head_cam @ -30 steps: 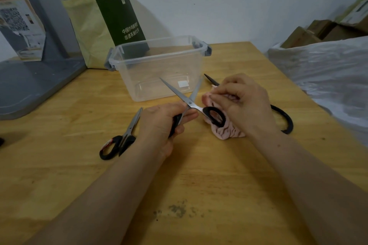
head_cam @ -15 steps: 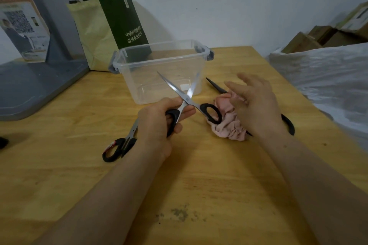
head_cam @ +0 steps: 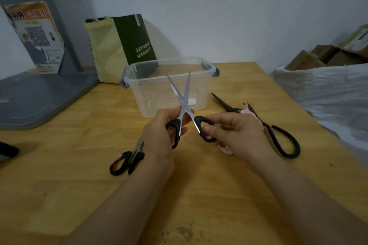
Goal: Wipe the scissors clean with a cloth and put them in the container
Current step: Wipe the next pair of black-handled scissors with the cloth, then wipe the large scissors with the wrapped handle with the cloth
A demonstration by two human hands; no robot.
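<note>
Seen from the head camera, both hands work one pair of scissors point(head_cam: 184, 103) above a wooden table point(head_cam: 199, 195). The left hand point(head_cam: 159, 127) grips one black handle loop and the right hand point(head_cam: 237, 133) pinches the other. The steel blades stand parted in a narrow V, tips up, in front of the near wall of the clear plastic container point(head_cam: 171, 85). The pink cloth point(head_cam: 248, 109) lies on the table behind and under the right hand, mostly hidden, resting on a large black pair point(head_cam: 278, 137). A second pair point(head_cam: 129, 157) lies closed just beside the left wrist. A green and yellow bag point(head_cam: 119, 45) leans on the wall behind the container, and a white plastic sheet point(head_cam: 328, 93) lies at right.
</note>
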